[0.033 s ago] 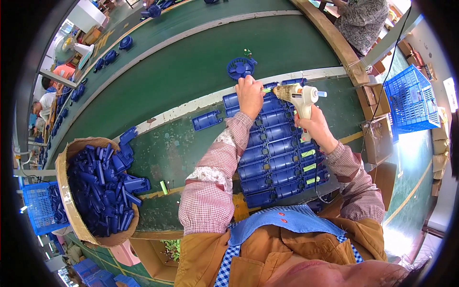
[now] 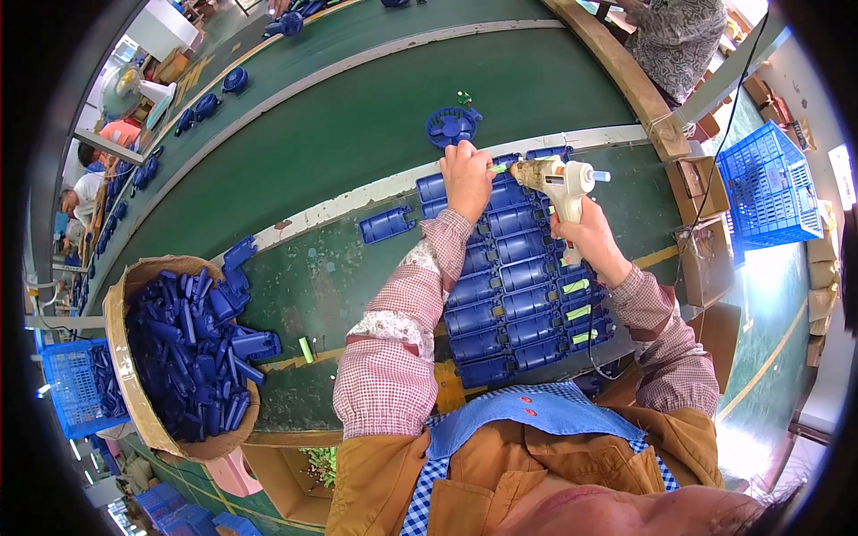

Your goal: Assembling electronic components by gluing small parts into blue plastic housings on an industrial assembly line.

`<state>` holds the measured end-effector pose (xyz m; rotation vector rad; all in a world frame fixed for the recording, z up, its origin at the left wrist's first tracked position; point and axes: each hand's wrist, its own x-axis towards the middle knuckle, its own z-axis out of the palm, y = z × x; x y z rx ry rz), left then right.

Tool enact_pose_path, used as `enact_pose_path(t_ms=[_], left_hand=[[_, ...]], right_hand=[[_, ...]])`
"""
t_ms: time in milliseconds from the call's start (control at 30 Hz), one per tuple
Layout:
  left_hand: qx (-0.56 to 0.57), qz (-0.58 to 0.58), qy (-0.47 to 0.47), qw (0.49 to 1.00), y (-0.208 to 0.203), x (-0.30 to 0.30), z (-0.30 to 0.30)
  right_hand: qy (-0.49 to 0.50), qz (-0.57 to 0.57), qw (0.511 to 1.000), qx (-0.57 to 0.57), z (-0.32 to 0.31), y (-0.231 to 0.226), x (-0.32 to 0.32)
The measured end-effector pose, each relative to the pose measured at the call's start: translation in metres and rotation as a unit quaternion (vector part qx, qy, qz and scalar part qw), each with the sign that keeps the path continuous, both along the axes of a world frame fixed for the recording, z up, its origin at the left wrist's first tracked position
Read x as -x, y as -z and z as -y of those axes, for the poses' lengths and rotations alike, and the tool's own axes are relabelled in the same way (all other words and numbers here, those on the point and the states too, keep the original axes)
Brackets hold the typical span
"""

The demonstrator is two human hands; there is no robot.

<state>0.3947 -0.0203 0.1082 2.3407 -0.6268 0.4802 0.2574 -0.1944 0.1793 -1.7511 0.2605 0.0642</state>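
My left hand (image 2: 466,183) is closed at the far end of the rows of blue plastic shells (image 2: 523,248). From beside its fingers pokes a small light-green cylinder (image 2: 498,168); the fingertips are partly hidden. A white hot glue gun (image 2: 565,182) is gripped in my right hand (image 2: 590,234), its nozzle close to that cylinder. Just beyond my left hand, a round blue fan housing (image 2: 452,128) lies on the green belt, with a small circuit board (image 2: 464,97) past it. Other green cylinders (image 2: 579,312) rest along the right column of shells.
A cardboard box (image 2: 138,357) full of blue parts (image 2: 192,357) stands at the left. One loose shell (image 2: 387,225) and a green cylinder (image 2: 307,350) lie on the table. Blue crates (image 2: 770,188) stand at the right. A co-worker (image 2: 675,45) is across the belt.
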Motion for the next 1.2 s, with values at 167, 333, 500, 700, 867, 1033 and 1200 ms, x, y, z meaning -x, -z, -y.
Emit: enact_pose_path(t_ms=[167,333,500,700,867,1033,1200], left_hand=[[0.053,0.009,-0.024,0.998,-0.024,0.008,-0.008],[0.090,-0.010,-0.043,0.995,-0.063,0.035,-0.061],[0.108,-0.044,-0.130,0.985,-0.083,0.094,-0.152],[0.041,-0.059,-0.389,0.918,-0.045,0.178,-0.303],[-0.085,-0.211,-0.455,0.861,-0.013,0.216,-0.338],[-0.105,-0.123,-0.432,0.887,-0.003,0.210,-0.324],[0.243,-0.205,-0.301,0.899,-0.048,0.197,-0.285]], right_hand=[[-0.027,-0.041,0.998,0.028,0.001,-0.003,0.004],[-0.064,0.042,0.996,-0.035,-0.008,-0.005,0.001],[-0.049,0.017,0.998,0.028,0.002,-0.005,0.003],[-0.055,0.016,0.998,0.027,0.000,-0.013,0.005],[-0.049,0.012,0.999,-0.005,-0.003,-0.016,0.010],[-0.057,-0.014,0.998,0.030,0.013,-0.008,0.017],[-0.074,0.011,0.997,0.000,0.017,-0.016,0.031]])
